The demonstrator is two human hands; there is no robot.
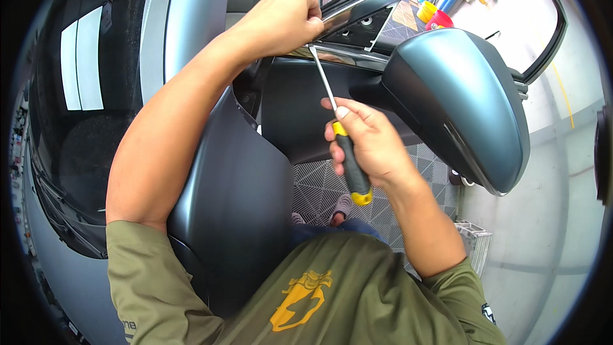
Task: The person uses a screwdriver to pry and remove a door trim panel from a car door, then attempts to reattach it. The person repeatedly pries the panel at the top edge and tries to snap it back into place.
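Observation:
In my right hand (367, 144) is a screwdriver (352, 160) with a black and yellow handle, its fingers closed round the upper handle. The long metal shaft points away from me, and its tip meets the front lower corner of the car door's window frame (345, 16). My left hand (281, 22) is at that same corner, fingers curled down against the trim by the tip. What those fingers grip is hidden behind the hand. Below the tip runs the blue-grey door (313, 83), standing open.
Right of my hands a large blue side mirror (456, 102) juts from the door. To the left are the windshield (83, 76) and the fender (236, 204). A patterned tile floor (325, 185) lies beneath. Beyond the window stand a yellow bucket (426, 11) and a red bucket (439, 21).

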